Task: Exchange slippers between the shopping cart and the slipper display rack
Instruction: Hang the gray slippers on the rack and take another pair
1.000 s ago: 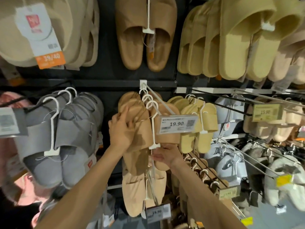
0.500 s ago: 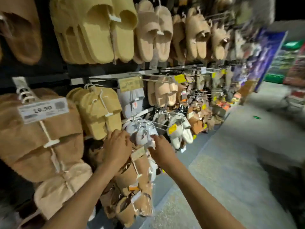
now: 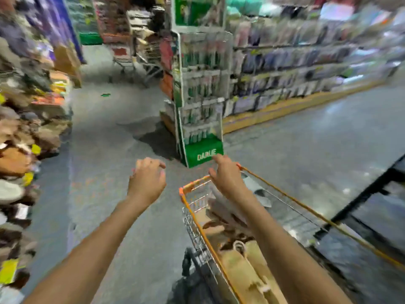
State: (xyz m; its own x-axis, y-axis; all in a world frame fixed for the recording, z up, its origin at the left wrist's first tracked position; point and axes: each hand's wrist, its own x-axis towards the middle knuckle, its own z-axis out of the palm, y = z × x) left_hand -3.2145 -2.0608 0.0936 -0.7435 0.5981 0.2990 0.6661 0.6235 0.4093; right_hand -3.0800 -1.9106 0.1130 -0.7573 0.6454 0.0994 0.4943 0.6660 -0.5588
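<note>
Nearest the camera, low right: shopping cart [image 3: 192, 186], orange rim, wire sides, black wheel at its near left corner. Tan slippers [image 3: 245, 273] lie in the near part of the basket; more brownish pairs and a grey one [image 3: 255, 186] further in, partly hidden by the right forearm. Both bare forearms reach forward from the bottom edge. Right hand [image 3: 226, 175] is over the far end of the cart, fingers loosely bent downward near the orange rim; contact with the rim cannot be confirmed, nothing seen gripped. Left hand [image 3: 146, 177] hangs over the grey floor [image 3: 105, 137] left of the cart, well apart from it, fingers loosely curled, holding nothing. Along the left edge: slipper display rack [image 3: 19, 137], heavily blurred, brown and beige pairs with yellow tags. Beyond the hands, centre: green and white display stand [image 3: 200, 95] standing on the floor. Far right: long shelving [image 3: 306, 69] of packaged goods, blurred. Far centre: another wire cart [image 3: 131, 60], details unreadable
</note>
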